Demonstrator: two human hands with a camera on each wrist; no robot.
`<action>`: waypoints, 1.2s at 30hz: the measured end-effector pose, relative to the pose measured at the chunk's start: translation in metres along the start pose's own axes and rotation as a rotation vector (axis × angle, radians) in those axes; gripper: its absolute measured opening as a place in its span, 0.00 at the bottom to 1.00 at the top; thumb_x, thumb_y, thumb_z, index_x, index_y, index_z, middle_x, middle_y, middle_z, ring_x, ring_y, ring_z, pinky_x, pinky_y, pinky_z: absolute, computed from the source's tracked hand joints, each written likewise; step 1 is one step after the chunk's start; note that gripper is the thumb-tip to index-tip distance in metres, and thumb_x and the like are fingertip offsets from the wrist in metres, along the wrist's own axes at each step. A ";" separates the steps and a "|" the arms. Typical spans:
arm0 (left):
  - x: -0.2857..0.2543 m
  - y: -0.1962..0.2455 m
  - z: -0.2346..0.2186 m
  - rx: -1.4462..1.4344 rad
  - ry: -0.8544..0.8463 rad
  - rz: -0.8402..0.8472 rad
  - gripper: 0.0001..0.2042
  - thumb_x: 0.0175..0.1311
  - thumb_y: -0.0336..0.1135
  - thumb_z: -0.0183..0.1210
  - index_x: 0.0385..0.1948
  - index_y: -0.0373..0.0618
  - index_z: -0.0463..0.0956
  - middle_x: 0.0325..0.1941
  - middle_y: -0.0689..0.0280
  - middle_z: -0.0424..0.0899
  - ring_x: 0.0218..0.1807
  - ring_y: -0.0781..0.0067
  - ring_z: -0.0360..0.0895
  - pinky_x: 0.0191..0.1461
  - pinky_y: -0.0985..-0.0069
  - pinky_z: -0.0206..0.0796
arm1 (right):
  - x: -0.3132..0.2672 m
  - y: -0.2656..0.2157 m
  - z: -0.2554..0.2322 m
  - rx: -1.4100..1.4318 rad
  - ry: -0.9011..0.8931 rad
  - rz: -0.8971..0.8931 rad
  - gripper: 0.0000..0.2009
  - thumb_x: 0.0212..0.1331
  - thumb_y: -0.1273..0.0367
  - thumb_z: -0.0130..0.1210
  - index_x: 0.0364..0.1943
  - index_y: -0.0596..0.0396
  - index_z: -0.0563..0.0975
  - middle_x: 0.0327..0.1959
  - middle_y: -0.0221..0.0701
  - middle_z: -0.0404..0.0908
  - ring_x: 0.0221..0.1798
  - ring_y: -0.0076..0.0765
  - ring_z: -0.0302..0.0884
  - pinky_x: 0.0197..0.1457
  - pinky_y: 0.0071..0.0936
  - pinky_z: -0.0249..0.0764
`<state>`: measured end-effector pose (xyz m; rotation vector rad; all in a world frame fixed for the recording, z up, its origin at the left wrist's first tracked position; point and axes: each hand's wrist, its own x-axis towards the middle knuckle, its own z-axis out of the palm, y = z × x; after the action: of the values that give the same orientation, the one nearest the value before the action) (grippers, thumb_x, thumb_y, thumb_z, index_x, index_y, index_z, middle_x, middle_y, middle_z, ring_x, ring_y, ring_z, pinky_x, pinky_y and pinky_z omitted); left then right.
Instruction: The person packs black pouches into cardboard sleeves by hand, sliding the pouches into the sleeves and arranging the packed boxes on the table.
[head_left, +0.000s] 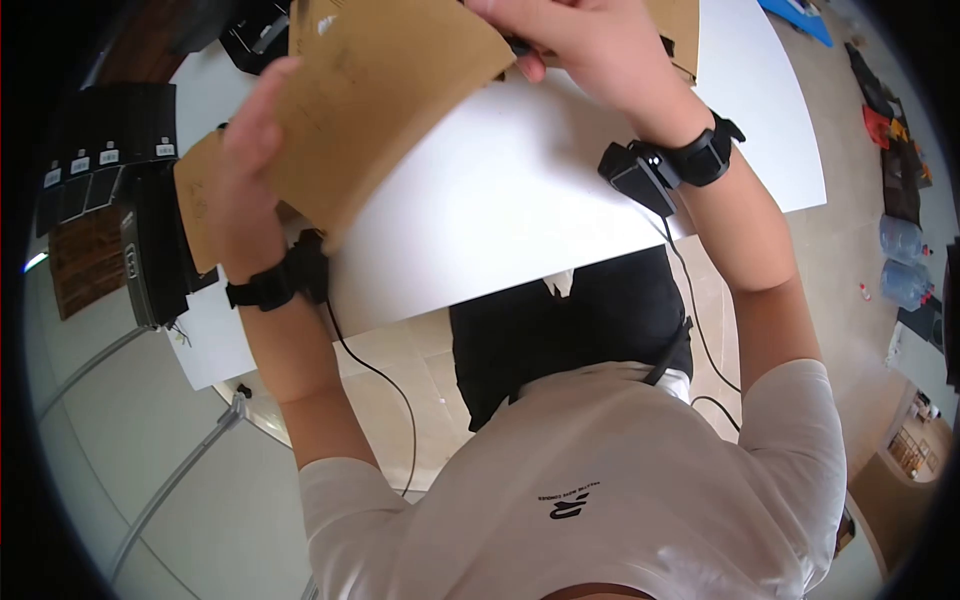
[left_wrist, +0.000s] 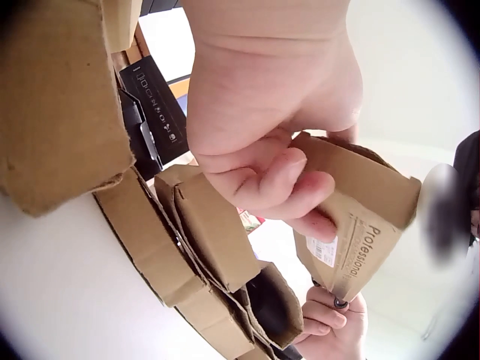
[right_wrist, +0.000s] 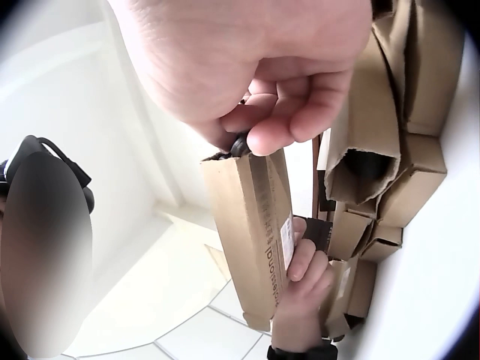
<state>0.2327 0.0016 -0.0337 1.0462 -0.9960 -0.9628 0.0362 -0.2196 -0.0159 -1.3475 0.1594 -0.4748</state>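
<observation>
A long brown cardboard box printed "Professional" is held up over the white table. My left hand grips it near one end, fingers bent around its side by a white label. At the opposite end, my right hand pinches a small black round-ended piece that sticks out of the box's opening. The rest of that piece is hidden inside the cardboard. In the head view the left hand is blurred, and the box runs past the top edge.
Several other brown cardboard boxes stand close together on the table, some with open ends. Black boxes with white labels lie to the left. Cables run down from both wrist cameras. Water bottles are on the floor at right.
</observation>
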 end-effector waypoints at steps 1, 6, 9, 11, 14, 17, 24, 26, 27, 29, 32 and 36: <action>-0.002 -0.001 0.002 0.089 0.058 -0.063 0.29 0.59 0.35 0.49 0.63 0.30 0.62 0.61 0.60 0.73 0.63 0.74 0.70 0.65 0.79 0.60 | 0.002 -0.003 0.001 0.003 -0.003 -0.019 0.10 0.66 0.69 0.58 0.45 0.62 0.80 0.26 0.23 0.80 0.19 0.14 0.70 0.23 0.12 0.66; -0.005 0.012 0.018 -0.078 0.041 -0.284 0.40 0.41 0.24 0.52 0.68 0.30 0.58 0.65 0.61 0.71 0.67 0.73 0.66 0.69 0.78 0.54 | -0.008 0.017 -0.007 -0.277 -0.043 -0.007 0.13 0.67 0.65 0.57 0.49 0.58 0.80 0.21 0.20 0.75 0.20 0.14 0.66 0.23 0.14 0.61; -0.003 0.011 0.015 -0.056 0.013 -0.280 0.41 0.41 0.25 0.53 0.67 0.31 0.59 0.63 0.62 0.72 0.65 0.73 0.68 0.69 0.77 0.55 | -0.010 0.015 -0.005 -0.268 -0.027 0.001 0.13 0.67 0.66 0.56 0.49 0.59 0.80 0.21 0.19 0.74 0.19 0.14 0.65 0.24 0.14 0.61; -0.004 0.015 0.012 -0.016 -0.015 -0.247 0.39 0.43 0.26 0.54 0.67 0.31 0.59 0.63 0.62 0.73 0.64 0.73 0.69 0.68 0.77 0.56 | -0.010 0.012 -0.004 -0.242 -0.043 -0.018 0.13 0.67 0.66 0.56 0.49 0.59 0.80 0.21 0.19 0.74 0.19 0.14 0.65 0.24 0.14 0.61; -0.005 0.027 0.019 0.108 0.115 -0.096 0.37 0.49 0.32 0.56 0.67 0.32 0.60 0.63 0.60 0.73 0.65 0.71 0.69 0.69 0.76 0.55 | -0.011 0.011 -0.003 -0.161 0.014 -0.060 0.13 0.69 0.64 0.53 0.49 0.58 0.80 0.19 0.19 0.72 0.19 0.14 0.64 0.24 0.15 0.61; 0.001 0.034 0.016 0.064 0.430 0.105 0.32 0.57 0.38 0.55 0.65 0.32 0.62 0.57 0.56 0.76 0.54 0.68 0.77 0.55 0.77 0.68 | -0.011 0.014 -0.009 -0.130 0.059 -0.082 0.14 0.70 0.63 0.51 0.48 0.58 0.80 0.18 0.19 0.69 0.18 0.15 0.63 0.23 0.16 0.61; 0.007 0.045 -0.024 0.270 0.650 0.021 0.15 0.68 0.40 0.53 0.47 0.37 0.70 0.29 0.63 0.77 0.20 0.75 0.70 0.22 0.80 0.60 | -0.011 0.013 -0.012 -0.112 0.143 -0.128 0.11 0.69 0.64 0.53 0.44 0.57 0.81 0.18 0.18 0.70 0.19 0.14 0.64 0.22 0.16 0.61; 0.010 0.039 -0.020 0.302 0.580 -0.077 0.16 0.68 0.39 0.53 0.49 0.36 0.70 0.31 0.63 0.78 0.21 0.76 0.70 0.22 0.81 0.60 | -0.011 0.013 -0.014 -0.145 0.170 -0.153 0.10 0.68 0.65 0.54 0.43 0.57 0.81 0.19 0.18 0.71 0.20 0.13 0.65 0.22 0.16 0.62; 0.014 0.034 -0.014 0.357 0.612 -0.093 0.17 0.68 0.39 0.55 0.51 0.36 0.69 0.32 0.63 0.79 0.21 0.78 0.70 0.21 0.82 0.59 | -0.011 0.012 -0.014 -0.403 0.200 -0.275 0.10 0.63 0.64 0.59 0.41 0.55 0.81 0.20 0.23 0.74 0.19 0.17 0.68 0.24 0.18 0.66; 0.019 0.029 0.002 0.397 0.611 -0.147 0.17 0.67 0.41 0.55 0.49 0.38 0.71 0.33 0.64 0.79 0.23 0.78 0.70 0.22 0.82 0.59 | -0.012 0.010 -0.013 -0.826 0.263 -0.477 0.12 0.53 0.62 0.65 0.37 0.51 0.82 0.24 0.31 0.77 0.21 0.30 0.76 0.28 0.24 0.73; 0.031 0.025 0.014 0.459 0.551 -0.231 0.17 0.68 0.43 0.55 0.50 0.40 0.72 0.34 0.68 0.78 0.26 0.82 0.70 0.22 0.84 0.57 | -0.013 0.009 -0.010 -1.079 0.319 -0.624 0.15 0.50 0.58 0.66 0.37 0.51 0.82 0.29 0.30 0.77 0.29 0.39 0.79 0.33 0.31 0.76; 0.039 0.030 0.020 0.617 0.595 -0.353 0.19 0.70 0.47 0.53 0.52 0.42 0.73 0.31 0.71 0.77 0.23 0.88 0.66 0.21 0.87 0.52 | -0.018 0.018 -0.007 -1.159 0.294 -0.534 0.25 0.47 0.55 0.69 0.49 0.49 0.78 0.45 0.32 0.74 0.30 0.37 0.79 0.35 0.30 0.77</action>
<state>0.2282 -0.0336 0.0062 1.9383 -0.6149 -0.5486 0.0216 -0.2155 -0.0372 -2.4698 0.3489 -1.1305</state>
